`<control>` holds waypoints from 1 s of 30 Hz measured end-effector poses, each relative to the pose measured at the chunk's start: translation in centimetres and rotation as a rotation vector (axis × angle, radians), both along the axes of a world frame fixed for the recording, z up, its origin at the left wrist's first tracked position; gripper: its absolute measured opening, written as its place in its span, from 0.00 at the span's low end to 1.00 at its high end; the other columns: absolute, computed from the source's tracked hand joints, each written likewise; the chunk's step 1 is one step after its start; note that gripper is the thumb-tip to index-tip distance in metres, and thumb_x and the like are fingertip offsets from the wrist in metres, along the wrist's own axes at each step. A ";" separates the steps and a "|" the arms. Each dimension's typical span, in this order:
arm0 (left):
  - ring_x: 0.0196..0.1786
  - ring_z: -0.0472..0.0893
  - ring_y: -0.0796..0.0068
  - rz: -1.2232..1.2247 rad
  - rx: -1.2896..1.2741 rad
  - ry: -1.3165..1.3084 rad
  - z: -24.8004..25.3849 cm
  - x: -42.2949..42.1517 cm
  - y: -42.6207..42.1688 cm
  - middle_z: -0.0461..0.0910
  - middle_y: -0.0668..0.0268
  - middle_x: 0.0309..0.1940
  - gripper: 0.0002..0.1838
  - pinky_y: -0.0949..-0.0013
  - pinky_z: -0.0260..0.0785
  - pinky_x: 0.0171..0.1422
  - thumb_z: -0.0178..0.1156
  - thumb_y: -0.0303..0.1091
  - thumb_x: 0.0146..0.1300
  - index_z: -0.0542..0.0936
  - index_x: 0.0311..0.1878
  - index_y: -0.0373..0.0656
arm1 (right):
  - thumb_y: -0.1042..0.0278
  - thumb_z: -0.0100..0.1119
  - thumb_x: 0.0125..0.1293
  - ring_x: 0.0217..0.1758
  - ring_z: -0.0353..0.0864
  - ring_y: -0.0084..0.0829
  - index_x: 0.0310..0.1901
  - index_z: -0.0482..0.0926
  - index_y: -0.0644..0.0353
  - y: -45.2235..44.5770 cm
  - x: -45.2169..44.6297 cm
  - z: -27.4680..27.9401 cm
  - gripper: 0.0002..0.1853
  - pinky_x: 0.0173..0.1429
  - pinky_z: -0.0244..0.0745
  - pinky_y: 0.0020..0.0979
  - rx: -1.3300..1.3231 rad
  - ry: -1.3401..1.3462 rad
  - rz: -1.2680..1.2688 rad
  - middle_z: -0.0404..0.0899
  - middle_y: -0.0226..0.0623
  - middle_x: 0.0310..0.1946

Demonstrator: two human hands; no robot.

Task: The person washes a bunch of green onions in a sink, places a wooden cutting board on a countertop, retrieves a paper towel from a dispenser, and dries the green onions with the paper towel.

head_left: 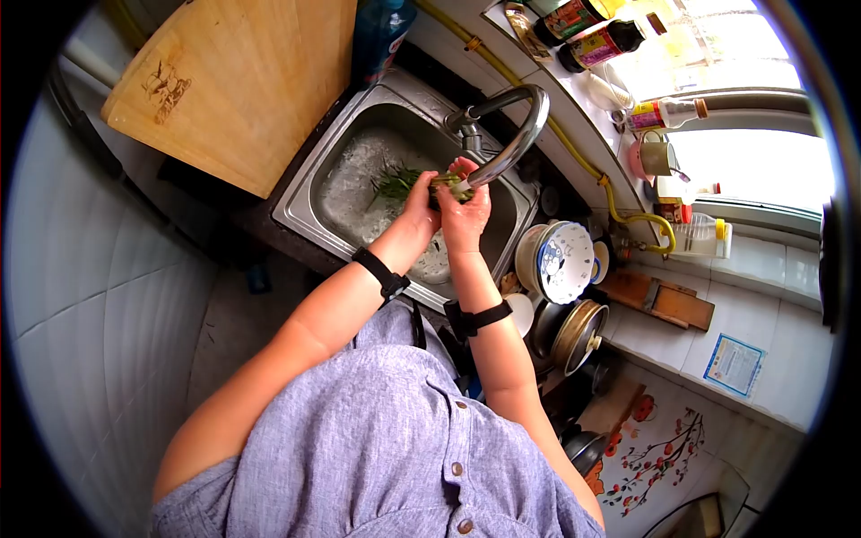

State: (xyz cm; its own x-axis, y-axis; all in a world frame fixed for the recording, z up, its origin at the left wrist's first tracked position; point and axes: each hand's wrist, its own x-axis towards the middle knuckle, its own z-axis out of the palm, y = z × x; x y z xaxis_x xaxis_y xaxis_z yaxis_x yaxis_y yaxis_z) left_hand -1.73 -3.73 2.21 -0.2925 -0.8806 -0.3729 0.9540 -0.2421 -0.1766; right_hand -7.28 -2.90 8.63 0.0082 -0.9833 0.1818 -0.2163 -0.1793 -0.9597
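One bunch of greens (395,185) is held over the basin of the single sink (300,202), its long axis running sideways across the person's front. The leafy tips point to the person's left, and the other end points right, beneath the one curved tap (531,124). The fingers of the left hand (421,211) and right hand (465,215) both grip the bunch. Two black bands (381,273) circle the forearms, one each. One wooden board (251,90) stands left of the sink, beside one blue bottle (381,36).

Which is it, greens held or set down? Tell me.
Held: the greens are bunched between the left hand and right hand, leafy ends spreading out over the sink.
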 end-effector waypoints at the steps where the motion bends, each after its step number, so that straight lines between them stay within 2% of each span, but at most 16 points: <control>1: 0.46 0.77 0.63 0.029 0.009 -0.005 0.5 -0.5 0.4 0.78 0.59 0.42 0.19 0.63 0.69 0.56 0.49 0.43 0.59 0.75 0.44 0.37 | 0.75 0.62 0.50 0.43 0.76 0.27 0.45 0.75 0.61 0.0 -0.6 0.5 0.17 0.49 0.70 0.27 -0.001 0.019 -0.001 0.76 0.33 0.39; 3: 0.43 0.78 0.64 0.061 0.121 -0.086 1.1 -1.8 0.3 0.79 0.60 0.38 0.16 0.64 0.70 0.53 0.52 0.41 0.58 0.77 0.40 0.38 | 0.75 0.61 0.49 0.37 0.76 0.24 0.37 0.76 0.61 0.2 -1.5 0.7 0.11 0.44 0.70 0.25 0.007 0.011 -0.020 0.76 0.31 0.33; 5: 0.40 0.79 0.66 0.010 0.180 -0.030 0.7 -2.5 0.5 0.79 0.61 0.36 0.14 0.65 0.72 0.50 0.55 0.39 0.56 0.77 0.37 0.38 | 0.79 0.61 0.51 0.36 0.77 0.20 0.37 0.76 0.63 0.4 -2.8 0.8 0.10 0.45 0.72 0.23 -0.003 0.060 -0.019 0.79 0.30 0.34; 7: 0.41 0.79 0.64 -0.009 0.178 -0.040 0.7 -2.3 0.5 0.79 0.60 0.37 0.15 0.63 0.71 0.51 0.52 0.40 0.56 0.77 0.39 0.38 | 0.75 0.62 0.48 0.37 0.75 0.24 0.41 0.71 0.62 0.4 -2.5 1.3 0.16 0.44 0.71 0.26 0.030 0.034 -0.019 0.76 0.33 0.34; 9: 0.47 0.76 0.60 0.052 0.105 0.033 0.8 -1.5 0.1 0.77 0.58 0.43 0.18 0.59 0.65 0.59 0.49 0.43 0.56 0.75 0.43 0.40 | 0.75 0.63 0.48 0.38 0.76 0.25 0.44 0.69 0.62 0.4 -1.3 1.7 0.20 0.45 0.71 0.26 0.007 -0.050 -0.004 0.76 0.33 0.36; 10: 0.48 0.75 0.59 0.040 0.064 -0.069 1.3 -0.6 0.3 0.76 0.56 0.43 0.20 0.58 0.64 0.61 0.45 0.45 0.57 0.73 0.43 0.39 | 0.75 0.64 0.48 0.40 0.76 0.26 0.48 0.66 0.61 0.3 -0.4 1.8 0.24 0.47 0.72 0.27 0.056 -0.152 0.027 0.75 0.35 0.39; 11: 0.47 0.75 0.60 0.047 0.093 0.040 1.0 0.1 0.0 0.76 0.56 0.42 0.21 0.59 0.65 0.59 0.43 0.47 0.57 0.74 0.41 0.39 | 0.76 0.64 0.47 0.40 0.76 0.27 0.48 0.66 0.62 0.2 0.2 1.5 0.25 0.48 0.72 0.28 0.032 -0.146 0.028 0.74 0.36 0.41; 15: 0.41 0.77 0.60 0.090 0.039 -0.064 -1.0 2.2 -0.3 0.78 0.58 0.36 0.21 0.60 0.70 0.50 0.43 0.48 0.55 0.75 0.37 0.39 | 0.76 0.63 0.50 0.39 0.75 0.25 0.41 0.74 0.63 -0.1 1.6 1.8 0.15 0.46 0.71 0.26 0.053 0.046 0.129 0.76 0.34 0.36; 20: 0.39 0.78 0.60 0.041 0.230 -0.177 0.6 1.7 -1.1 0.79 0.59 0.34 0.22 0.60 0.71 0.49 0.44 0.49 0.55 0.76 0.36 0.39 | 0.73 0.62 0.54 0.39 0.74 0.23 0.46 0.72 0.62 -0.6 0.9 0.3 0.17 0.45 0.71 0.25 0.228 -0.219 0.085 0.75 0.31 0.36; 21: 0.42 0.78 0.60 -0.025 0.227 -0.235 0.6 1.4 -1.3 0.79 0.58 0.38 0.22 0.59 0.69 0.53 0.46 0.48 0.55 0.75 0.40 0.39 | 0.71 0.63 0.55 0.40 0.74 0.22 0.49 0.70 0.62 -0.7 0.3 0.5 0.19 0.47 0.70 0.26 0.299 -0.252 0.091 0.75 0.31 0.38; 23: 0.43 0.78 0.59 0.056 0.248 -0.118 0.7 -0.1 -2.0 0.78 0.57 0.40 0.21 0.57 0.69 0.53 0.45 0.46 0.57 0.75 0.42 0.39 | 0.71 0.62 0.55 0.44 0.73 0.23 0.52 0.69 0.62 -0.8 -1.2 1.2 0.22 0.52 0.68 0.25 0.267 -0.234 0.120 0.74 0.32 0.41; 24: 0.44 0.78 0.57 0.061 0.160 -0.117 -1.3 -0.9 -2.2 0.78 0.55 0.40 0.21 0.56 0.69 0.55 0.44 0.44 0.58 0.75 0.43 0.37 | 0.72 0.62 0.54 0.49 0.70 0.23 0.55 0.66 0.61 -1.0 -2.0 1.7 0.26 0.56 0.65 0.26 0.279 -0.291 0.191 0.72 0.32 0.45; 25: 0.43 0.78 0.55 0.092 0.185 -0.023 -1.0 -1.4 -2.5 0.78 0.53 0.40 0.19 0.56 0.70 0.54 0.45 0.43 0.58 0.74 0.42 0.36 | 0.70 0.62 0.56 0.54 0.69 0.26 0.59 0.65 0.58 -0.9 -3.1 2.5 0.28 0.60 0.62 0.29 0.298 -0.316 0.284 0.71 0.33 0.50; 27: 0.39 0.78 0.54 0.109 0.320 -0.040 -1.0 -2.2 -2.7 0.78 0.52 0.40 0.18 0.55 0.74 0.48 0.46 0.41 0.58 0.74 0.41 0.35 | 0.61 0.57 0.60 0.58 0.68 0.30 0.61 0.64 0.55 -2.2 -6.3 0.3 0.27 0.63 0.59 0.33 0.349 -0.495 0.331 0.71 0.34 0.53; 28: 0.34 0.79 0.55 0.029 0.280 -0.063 1.6 -1.2 -1.3 0.79 0.55 0.35 0.16 0.55 0.75 0.40 0.48 0.40 0.57 0.74 0.37 0.36 | 0.55 0.54 0.62 0.60 0.66 0.32 0.61 0.64 0.55 -2.9 -7.2 0.6 0.27 0.64 0.58 0.35 0.403 -0.545 0.247 0.70 0.35 0.55; 30: 0.32 0.80 0.56 0.012 0.243 -0.049 -0.4 -0.6 -0.9 0.79 0.57 0.31 0.15 0.54 0.75 0.38 0.48 0.40 0.57 0.75 0.35 0.36 | 0.44 0.46 0.65 0.64 0.63 0.34 0.61 0.63 0.54 -4.5 -9.5 0.3 0.29 0.66 0.55 0.38 0.463 -0.563 0.142 0.67 0.35 0.58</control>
